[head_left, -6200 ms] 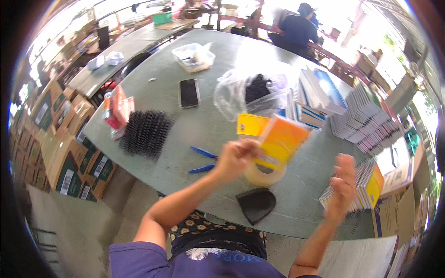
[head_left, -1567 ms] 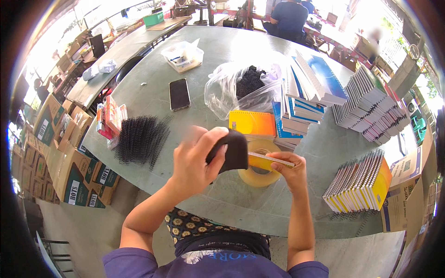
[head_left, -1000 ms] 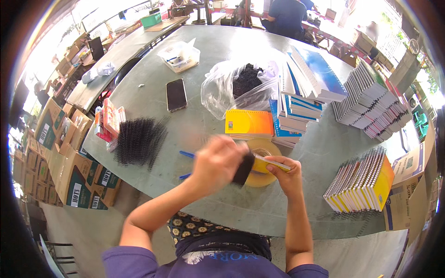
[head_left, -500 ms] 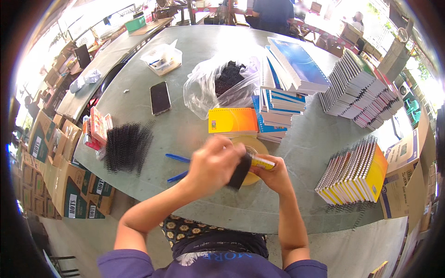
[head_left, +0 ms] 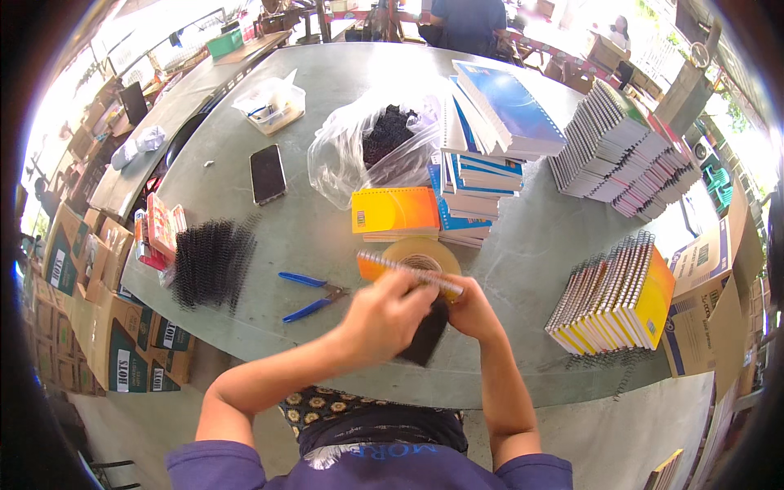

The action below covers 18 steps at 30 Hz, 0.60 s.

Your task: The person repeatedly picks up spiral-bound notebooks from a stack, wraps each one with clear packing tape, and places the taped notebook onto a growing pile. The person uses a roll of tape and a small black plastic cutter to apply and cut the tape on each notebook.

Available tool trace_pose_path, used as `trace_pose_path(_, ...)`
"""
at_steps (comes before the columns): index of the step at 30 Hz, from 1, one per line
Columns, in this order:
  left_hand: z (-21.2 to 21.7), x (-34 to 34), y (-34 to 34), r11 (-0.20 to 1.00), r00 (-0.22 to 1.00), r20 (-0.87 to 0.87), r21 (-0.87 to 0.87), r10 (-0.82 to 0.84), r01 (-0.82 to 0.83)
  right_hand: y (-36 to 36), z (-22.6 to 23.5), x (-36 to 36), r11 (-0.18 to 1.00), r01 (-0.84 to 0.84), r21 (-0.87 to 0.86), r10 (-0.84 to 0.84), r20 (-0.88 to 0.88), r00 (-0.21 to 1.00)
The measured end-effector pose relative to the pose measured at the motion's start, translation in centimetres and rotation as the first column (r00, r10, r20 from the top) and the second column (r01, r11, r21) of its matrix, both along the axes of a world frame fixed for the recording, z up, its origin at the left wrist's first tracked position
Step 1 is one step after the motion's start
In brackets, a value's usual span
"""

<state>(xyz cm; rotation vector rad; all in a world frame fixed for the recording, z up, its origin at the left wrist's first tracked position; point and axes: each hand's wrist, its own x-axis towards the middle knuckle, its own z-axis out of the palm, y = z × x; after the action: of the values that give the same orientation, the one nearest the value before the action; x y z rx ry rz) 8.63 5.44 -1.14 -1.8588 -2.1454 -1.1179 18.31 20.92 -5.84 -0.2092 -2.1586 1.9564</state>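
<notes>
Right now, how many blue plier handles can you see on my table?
2: a far handle and a near handle, both on the pliers left of your left hand. Others may be hidden behind the notebooks.

A: Clothing, lower edge of frame?
B: Navy short-sleeved shirt (head_left: 408, 475); white feathery print (head_left: 327, 456), blue lettering (head_left: 400, 450) on chest.
A: Lower centre?
B: Dark garment (head_left: 320, 406), pale round floral motifs (head_left: 337, 407). Left hand (head_left: 388, 316) and right hand (head_left: 476, 315) both bare.

Head cam: wide fisheye, L of pair.
Faces down/fwd from wearer's head; L hand (head_left: 384, 317) & R hand (head_left: 474, 314) close, just below ctr; table (head_left: 510, 273) mid-fr.
</notes>
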Motion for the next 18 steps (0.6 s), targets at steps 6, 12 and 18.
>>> trace_pose_path(6, -3.2, 1.6, -2.2, 0.986, 0.987, 0.159, -0.166, 0.014, 0.013, -0.3, 0.1, -0.7, 0.994, 0.046, -0.1, -0.078, -0.341, 0.937)
trace_pose_path(12, 1.8, -0.8, -0.7, 0.987, 0.939, -0.319, 0.139, 0.126, -0.085, -1.2, 2.0, 0.2, 0.985, 0.114, -0.128, -0.143, -0.252, 0.957)
trace_pose_path(18, 2.4, -2.1, 1.1, 0.992, 0.973, -0.228, -0.1, 0.046, -0.07, -1.0, -0.7, 1.9, 0.956, 0.28, -0.082, -0.292, -0.272, 0.917)
